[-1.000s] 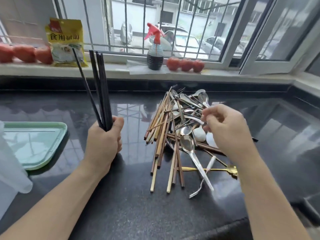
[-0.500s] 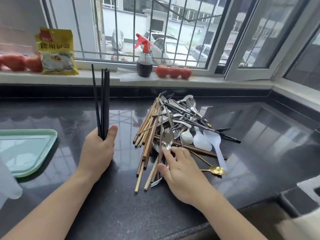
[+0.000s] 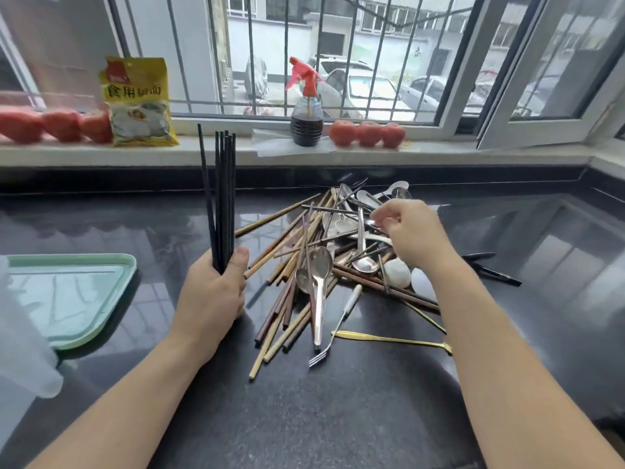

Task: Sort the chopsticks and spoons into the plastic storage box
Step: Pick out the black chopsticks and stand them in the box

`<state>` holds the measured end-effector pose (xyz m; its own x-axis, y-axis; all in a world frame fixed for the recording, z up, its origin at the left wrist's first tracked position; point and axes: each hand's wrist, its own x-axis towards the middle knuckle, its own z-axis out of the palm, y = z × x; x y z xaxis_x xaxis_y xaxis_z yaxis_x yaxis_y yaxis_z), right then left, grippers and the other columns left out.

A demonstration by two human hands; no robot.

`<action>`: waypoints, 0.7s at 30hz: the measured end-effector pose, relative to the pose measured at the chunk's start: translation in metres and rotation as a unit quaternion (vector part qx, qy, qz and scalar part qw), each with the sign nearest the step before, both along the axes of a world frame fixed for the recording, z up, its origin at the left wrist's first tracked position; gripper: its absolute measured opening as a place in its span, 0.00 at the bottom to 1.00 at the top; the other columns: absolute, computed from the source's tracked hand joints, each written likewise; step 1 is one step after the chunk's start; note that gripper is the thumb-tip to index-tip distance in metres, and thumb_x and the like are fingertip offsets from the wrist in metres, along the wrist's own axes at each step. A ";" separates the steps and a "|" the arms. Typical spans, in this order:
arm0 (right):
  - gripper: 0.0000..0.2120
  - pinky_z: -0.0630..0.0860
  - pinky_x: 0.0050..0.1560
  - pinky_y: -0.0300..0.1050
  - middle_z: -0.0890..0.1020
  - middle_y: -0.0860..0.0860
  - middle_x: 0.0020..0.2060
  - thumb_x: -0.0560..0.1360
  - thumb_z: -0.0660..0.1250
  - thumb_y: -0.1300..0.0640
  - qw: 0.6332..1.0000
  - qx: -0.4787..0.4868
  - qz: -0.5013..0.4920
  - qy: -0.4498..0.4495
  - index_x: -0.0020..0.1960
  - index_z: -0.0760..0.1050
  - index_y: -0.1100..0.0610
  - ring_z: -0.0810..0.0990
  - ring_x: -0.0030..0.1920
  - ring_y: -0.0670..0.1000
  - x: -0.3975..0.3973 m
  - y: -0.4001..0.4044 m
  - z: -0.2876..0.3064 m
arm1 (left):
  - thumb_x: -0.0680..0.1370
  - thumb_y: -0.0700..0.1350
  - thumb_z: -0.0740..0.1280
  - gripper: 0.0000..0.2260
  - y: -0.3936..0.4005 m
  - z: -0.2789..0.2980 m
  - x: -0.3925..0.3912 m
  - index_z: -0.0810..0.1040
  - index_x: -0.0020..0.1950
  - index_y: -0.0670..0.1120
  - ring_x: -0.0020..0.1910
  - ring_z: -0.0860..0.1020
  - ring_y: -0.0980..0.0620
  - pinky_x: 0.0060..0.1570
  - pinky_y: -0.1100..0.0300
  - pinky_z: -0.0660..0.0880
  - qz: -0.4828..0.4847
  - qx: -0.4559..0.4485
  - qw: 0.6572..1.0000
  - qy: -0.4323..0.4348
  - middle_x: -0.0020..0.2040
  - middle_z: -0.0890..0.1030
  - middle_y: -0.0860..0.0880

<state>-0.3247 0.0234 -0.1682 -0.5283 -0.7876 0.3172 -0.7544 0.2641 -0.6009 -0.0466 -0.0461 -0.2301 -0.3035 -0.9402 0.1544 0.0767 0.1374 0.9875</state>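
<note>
My left hand (image 3: 211,296) grips a bundle of black chopsticks (image 3: 221,198) upright, their lower ends buried in the fist and the fist resting on the dark surface (image 3: 338,418). My right hand (image 3: 411,233) hovers over the far part of the mixed pile (image 3: 338,258), fingers curled downward among thin dark sticks and metal spoon handles; I cannot tell whether they already pinch anything, since the fingertips are lost in the clutter.

What I judge matters next is the black chopstick (image 3: 493,270) lying on the surface just to the right of my right wrist, outside the pile. Its long axis runs outward to the right and slightly toward me, so the right hand is clearly the nearer one; the left hand is well apart from it, across the whole pile. The wooden chopsticks (image 3: 291,299) fan out from the pile toward me, between my two hands, and a large metal spoon (image 3: 320,275) lies on top of them, bowl away from me.

A pale green tray (image 3: 67,299) sits to the left of my left hand, and a translucent plastic container (image 3: 23,360), probably the storage box, shows at the left edge.
</note>
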 end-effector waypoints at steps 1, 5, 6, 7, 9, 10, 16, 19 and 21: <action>0.15 0.74 0.56 0.41 0.83 0.45 0.45 0.79 0.61 0.67 1.000 -0.024 -0.010 0.005 0.51 0.84 0.52 0.81 0.51 0.47 -0.003 -0.004 -0.004 | 0.85 0.51 0.62 0.12 0.001 0.001 0.000 0.69 0.47 0.45 0.25 0.60 0.52 0.25 0.57 0.56 -0.001 0.002 1.000 0.009 0.28 0.63 0.52; 0.12 0.74 0.59 0.46 0.84 0.49 0.49 0.78 0.66 0.64 0.995 -0.058 0.001 0.080 0.51 0.85 0.52 0.79 0.54 0.52 -0.006 -0.006 -0.030 | 0.85 0.56 0.60 0.15 -0.003 0.002 -0.003 0.70 0.49 0.44 0.26 0.60 0.51 0.26 0.54 0.55 -0.007 0.013 0.999 0.031 0.30 0.64 0.49; 0.11 0.73 0.58 0.46 0.84 0.48 0.49 0.78 0.67 0.64 0.994 -0.042 0.026 0.099 0.51 0.85 0.52 0.78 0.54 0.52 -0.005 -0.005 -0.034 | 0.84 0.57 0.60 0.15 -0.004 0.002 -0.004 0.71 0.49 0.45 0.26 0.61 0.51 0.26 0.55 0.56 0.000 0.010 1.000 0.023 0.31 0.65 0.48; 0.10 0.73 0.58 0.46 0.83 0.47 0.48 0.77 0.68 0.64 0.992 -0.030 0.051 0.107 0.50 0.86 0.51 0.78 0.54 0.52 -0.003 -0.004 -0.035 | 0.84 0.57 0.60 0.16 -0.004 0.002 -0.006 0.70 0.49 0.45 0.26 0.62 0.51 0.26 0.57 0.58 0.007 0.005 1.000 0.012 0.31 0.66 0.49; 0.13 0.72 0.58 0.45 0.82 0.45 0.46 0.76 0.67 0.67 0.989 -0.021 0.110 0.092 0.48 0.86 0.51 0.76 0.52 0.50 0.010 -0.002 -0.029 | 0.84 0.57 0.61 0.15 -0.004 0.002 -0.008 0.70 0.47 0.46 0.26 0.63 0.52 0.26 0.57 0.62 0.015 -0.005 1.000 -0.007 0.31 0.67 0.50; 0.17 0.71 0.58 0.44 0.82 0.44 0.45 0.75 0.65 0.70 0.986 -0.022 0.151 0.074 0.47 0.85 0.51 0.75 0.52 0.49 0.020 -0.001 -0.026 | 0.85 0.55 0.62 0.14 -0.004 0.001 -0.008 0.69 0.46 0.47 0.26 0.63 0.52 0.27 0.56 0.62 0.018 -0.007 1.000 -0.012 0.31 0.67 0.50; 0.23 0.65 0.64 0.36 0.79 0.36 0.51 0.73 0.62 0.72 0.937 0.070 0.329 0.091 0.48 0.86 0.46 0.69 0.60 0.44 0.073 -0.004 -0.031 | 0.82 0.48 0.68 0.10 0.001 0.003 -0.001 0.75 0.42 0.48 0.28 0.67 0.50 0.31 0.50 0.67 0.000 -0.070 0.993 -0.100 0.29 0.69 0.52; 0.24 0.69 0.64 0.46 0.79 0.37 0.47 0.70 0.61 0.73 0.951 0.080 0.282 0.098 0.39 0.85 0.46 0.70 0.57 0.47 0.055 -0.005 -0.032 | 0.81 0.44 0.70 0.06 0.010 0.006 -0.003 0.78 0.44 0.48 0.26 0.66 0.57 0.29 0.65 0.65 -0.012 -0.139 0.974 -0.179 0.27 0.68 0.55; 0.25 0.70 0.63 0.50 0.80 0.38 0.45 0.70 0.61 0.73 0.962 0.092 0.239 0.096 0.35 0.84 0.44 0.71 0.56 0.47 0.041 -0.003 -0.031 | 0.81 0.43 0.69 0.05 0.010 0.006 -0.005 0.79 0.45 0.47 0.26 0.66 0.57 0.29 0.65 0.65 -0.006 -0.146 0.970 -0.193 0.27 0.69 0.55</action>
<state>-0.2832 0.0202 -0.1994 -0.0387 -0.9781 0.2044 -0.9082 -0.0509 -0.4154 -0.0511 -0.0361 -0.2239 -0.4022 -0.8698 0.2857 -0.2883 0.4165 0.8622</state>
